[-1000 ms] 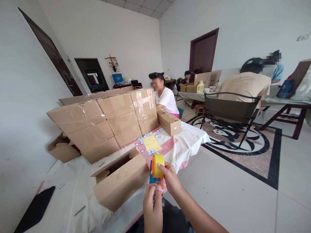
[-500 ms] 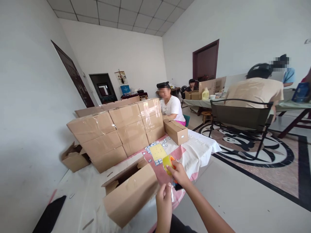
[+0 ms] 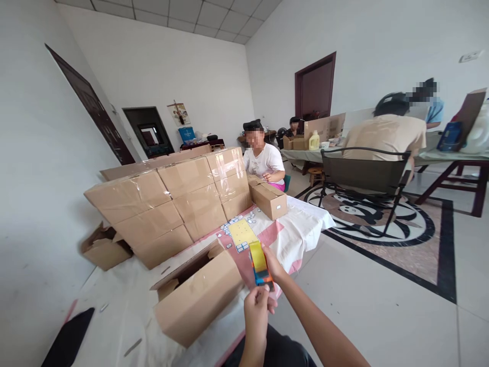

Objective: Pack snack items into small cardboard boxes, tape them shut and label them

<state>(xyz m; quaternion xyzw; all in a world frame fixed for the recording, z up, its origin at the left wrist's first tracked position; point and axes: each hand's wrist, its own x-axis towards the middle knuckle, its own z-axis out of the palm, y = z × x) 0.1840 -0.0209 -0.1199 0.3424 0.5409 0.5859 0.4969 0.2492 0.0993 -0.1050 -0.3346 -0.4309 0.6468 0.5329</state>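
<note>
1. Taking the tape dispenser (image 3: 262, 272) as the centre of the dial, the cloth-covered tabletop (image 3: 301, 216) spreads behind it and out towards 9 o'clock. The dispenser has a blue and orange body and carries a yellow roll.
2. At 3 o'clock the right hand (image 3: 274, 264) grips the dispenser along its side, fingers beside the roll.
3. At 6 o'clock the left hand (image 3: 256, 302) has its fingers bent and drawn together at the dispenser's near end; whether they pinch the tape or only touch the body, I cannot tell.
4. At 8 o'clock, near the dispenser, an open cardboard box (image 3: 198, 300) sits on the tabletop, its top flaps raised. Farther out in that direction lies a flat black object (image 3: 71, 336).
5. At 9 o'clock, well apart, another open box (image 3: 107, 248) sits near the wall.
6. At 10 o'clock stacked boxes (image 3: 194, 199) form a barrier, shiny with clear tape.
7. At 11 o'clock a yellow patch (image 3: 243, 232) shows on the pink-and-white cloth, small blue-edged shapes around it.
8. At 12 o'clock is a closed carton (image 3: 270, 200) with a small white label; behind it sits a person in a white shirt (image 3: 265, 160).
</note>
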